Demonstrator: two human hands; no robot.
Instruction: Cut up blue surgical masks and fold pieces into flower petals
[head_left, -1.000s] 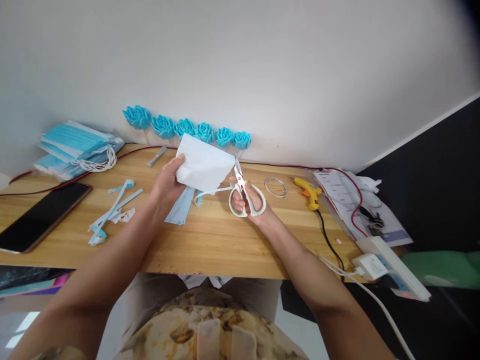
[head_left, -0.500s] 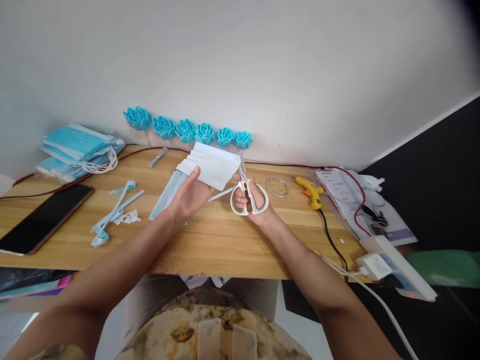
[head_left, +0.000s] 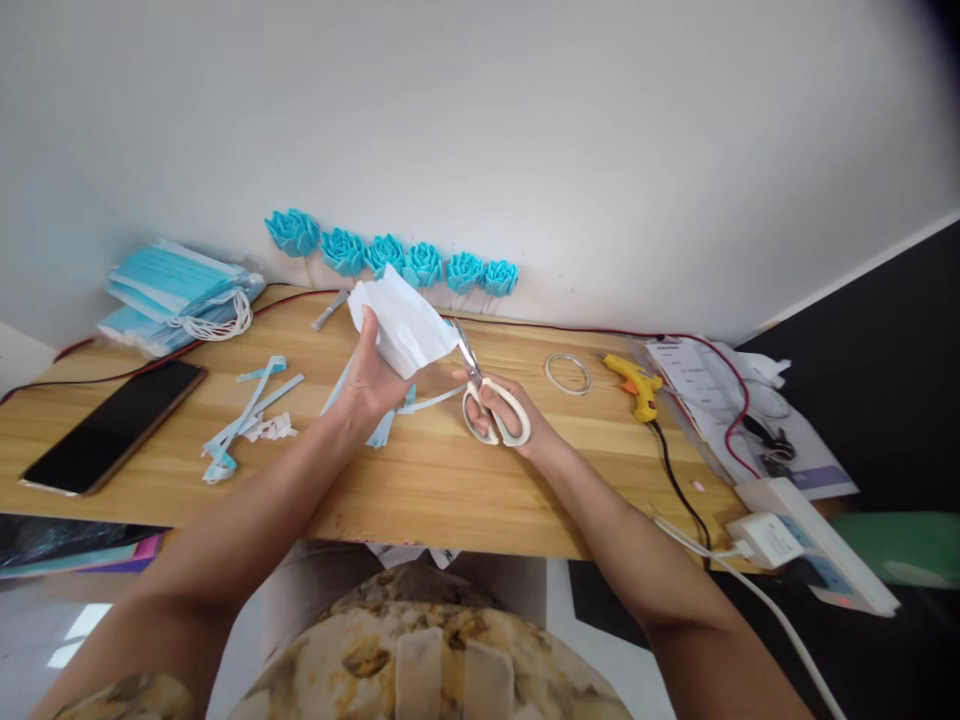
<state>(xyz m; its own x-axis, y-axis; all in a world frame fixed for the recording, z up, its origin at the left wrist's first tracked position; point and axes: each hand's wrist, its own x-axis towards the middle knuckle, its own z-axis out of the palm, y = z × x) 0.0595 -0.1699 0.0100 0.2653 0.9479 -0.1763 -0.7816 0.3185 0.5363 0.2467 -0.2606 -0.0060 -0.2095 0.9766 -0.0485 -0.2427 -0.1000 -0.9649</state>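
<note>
My left hand (head_left: pixel 369 375) grips a white pleated face mask sheet (head_left: pixel 409 322), thumb on top and the other fingers beneath. My right hand (head_left: pixel 504 405) is wrapped round white-handled scissors (head_left: pixel 496 412), with fingers through the loops. The scissor blades meet the sheet's right corner; whether they cut into it I cannot tell. Below the hands lie light blue strips (head_left: pixel 384 428), partly hidden by my left hand. Left of them are more cut blue strips (head_left: pixel 251 415) and white scraps (head_left: pixel 271 427).
Several blue flowers (head_left: pixel 343 251) stand along the wall. Stacked face masks (head_left: pixel 180 290) and a phone (head_left: pixel 112 428) lie left. To the right are a wire coil (head_left: pixel 568 374), a yellow glue gun (head_left: pixel 636 385), papers (head_left: pixel 690 390) and a power strip (head_left: pixel 817 545). A red cable (head_left: pixel 600 328) runs behind.
The sheet has tilted and turned in my left hand, its right side dropping. The scissors have turned, with the blades now pointing more to the left. The whole view has shifted slightly.
</note>
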